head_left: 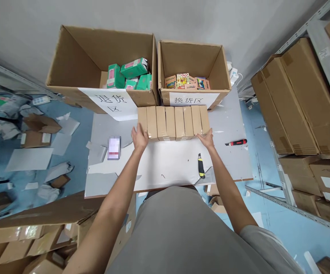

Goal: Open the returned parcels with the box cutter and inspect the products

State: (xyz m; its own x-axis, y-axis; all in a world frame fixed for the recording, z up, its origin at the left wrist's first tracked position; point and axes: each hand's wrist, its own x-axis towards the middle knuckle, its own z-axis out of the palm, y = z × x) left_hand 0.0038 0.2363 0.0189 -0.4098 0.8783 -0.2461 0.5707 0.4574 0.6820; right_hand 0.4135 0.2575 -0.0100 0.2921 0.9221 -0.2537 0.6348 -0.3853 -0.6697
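Several small brown cardboard boxes stand side by side in a tight row on the table, against the two large cartons behind. My left hand holds the box at the row's left end, its fingers along the side and front corner. At the other end, my right hand grips the front right corner of the last box. The row sits between my two hands. A black and yellow utility knife lies in front of my right hand, and a red and black utility knife is farther right.
The large left carton contains green boxes; the right carton contains small colourful packs. Both carry paper signs. A blurred-out phone-like item lies on the table's left. Shelves with cartons stand right; scrap litters the left floor.
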